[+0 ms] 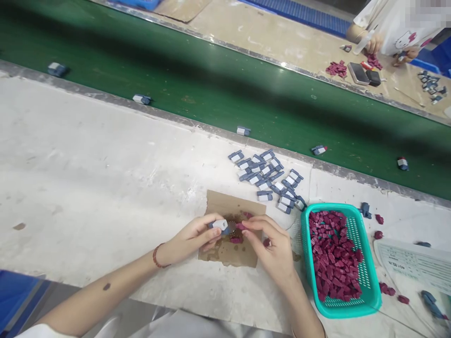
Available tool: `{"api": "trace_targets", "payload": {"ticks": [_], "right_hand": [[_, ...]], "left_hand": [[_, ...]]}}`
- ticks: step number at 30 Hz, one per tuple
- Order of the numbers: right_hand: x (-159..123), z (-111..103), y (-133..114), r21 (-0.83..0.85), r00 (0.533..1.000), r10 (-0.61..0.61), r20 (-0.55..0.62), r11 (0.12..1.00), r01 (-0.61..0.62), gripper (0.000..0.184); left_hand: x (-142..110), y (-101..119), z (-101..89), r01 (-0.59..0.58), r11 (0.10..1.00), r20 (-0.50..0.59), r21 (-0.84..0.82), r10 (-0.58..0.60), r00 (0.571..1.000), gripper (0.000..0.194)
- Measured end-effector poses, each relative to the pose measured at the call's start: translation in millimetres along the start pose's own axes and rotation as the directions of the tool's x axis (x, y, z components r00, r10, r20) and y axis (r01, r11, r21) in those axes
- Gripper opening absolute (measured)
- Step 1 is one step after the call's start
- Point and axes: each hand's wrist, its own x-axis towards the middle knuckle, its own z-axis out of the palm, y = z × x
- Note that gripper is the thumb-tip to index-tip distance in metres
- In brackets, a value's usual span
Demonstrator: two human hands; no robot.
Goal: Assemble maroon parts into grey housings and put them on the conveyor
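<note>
My left hand (197, 234) is closed on a small blue-and-white part (220, 225), held over a stained cardboard piece (230, 206). My right hand (273, 244) pinches a small magenta piece (241, 226) right beside that part. Another magenta piece (235, 240) lies on the cardboard under my fingers. A pile of several blue-and-white parts (269, 180) lies just beyond the cardboard. To my right stands a teal basket (369, 300) filled with magenta pieces (333, 253).
A green conveyor belt (197, 80) runs across behind the white worktable (88, 178), carrying scattered blue-and-white parts (142, 99). Another person (394, 33) works at the far side, top right. A printed sheet (416, 265) and loose magenta pieces (378, 219) lie right of the basket.
</note>
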Motion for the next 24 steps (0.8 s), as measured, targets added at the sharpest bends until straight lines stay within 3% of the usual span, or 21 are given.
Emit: {"api": "trace_targets", "payload": {"ticks": [4, 9, 19, 21, 24], "right_hand": [[-0.9, 2.4, -5.6, 0.111, 0.999, 0.023, -0.046, 0.994, -0.018, 0.011], [-2.5, 7.5, -7.3, 0.154, 1.000, 0.000, -0.027, 0.988, 0.004, 0.012], [-4.7, 13.6, -4.7, 0.066, 0.992, -0.124, 0.034, 0.990, 0.121, 0.017], [-5.1, 15.2, -4.3, 0.076, 0.995, -0.096, 0.028, 0.993, 0.094, 0.017], [-5.4, 18.1, -2.6, 0.212, 0.999, 0.047, 0.028, 0.976, -0.052, 0.011]], "left_hand": [[-2.0, -3.1, 0.8, -0.005, 1.000, 0.080, 0.015, 0.004, 0.997, 0.044], [-2.4, -0.9, 2.4, -0.015, 0.999, 0.095, 0.051, 0.010, 0.995, 0.045], [-1.8, 1.1, 3.3, -0.030, 0.990, 0.098, 0.137, 0.016, 0.995, 0.046], [-1.5, 1.9, 3.5, -0.057, 0.984, 0.089, 0.167, 0.042, 0.995, 0.045], [-2.0, 4.9, 4.0, -0.103, 0.968, 0.082, 0.229, 0.086, 0.993, 0.042]]}}
